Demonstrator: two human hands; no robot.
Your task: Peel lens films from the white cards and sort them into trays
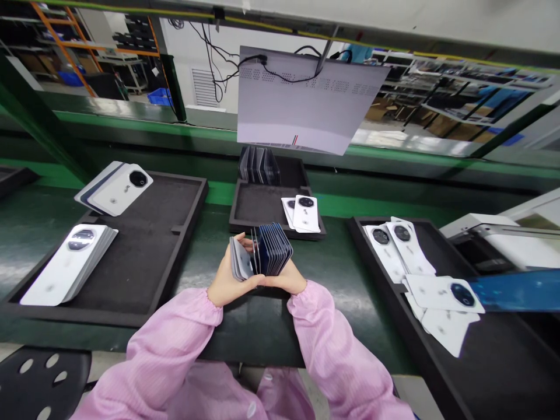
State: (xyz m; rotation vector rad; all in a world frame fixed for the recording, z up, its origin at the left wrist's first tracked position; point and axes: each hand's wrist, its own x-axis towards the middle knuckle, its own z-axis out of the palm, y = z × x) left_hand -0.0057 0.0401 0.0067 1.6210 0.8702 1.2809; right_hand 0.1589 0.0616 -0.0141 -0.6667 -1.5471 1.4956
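Between my two hands, over the front of the bench, is a fanned stack of phone back covers (274, 249). My left hand (228, 281) is closed round the left part of the stack, where a few covers (241, 259) lean apart from the others. Under and behind the darker right part, my right hand (289, 278) is wrapped; most of its fingers are hidden. Both thumbs meet at the near edge of the stack. Just beyond my hands stands a black foam tray (258, 204) with two white covers (305, 213) and a row of upright dark covers (259, 165).
At left, a black tray (135, 245) holds two piles of white covers (61, 265). The right-hand tray (371, 291) carries several loose white covers (441, 291) and a blue strip (520, 290). A large white panel (301, 105) hangs above the bench; a black stool (39, 379) is at lower left.
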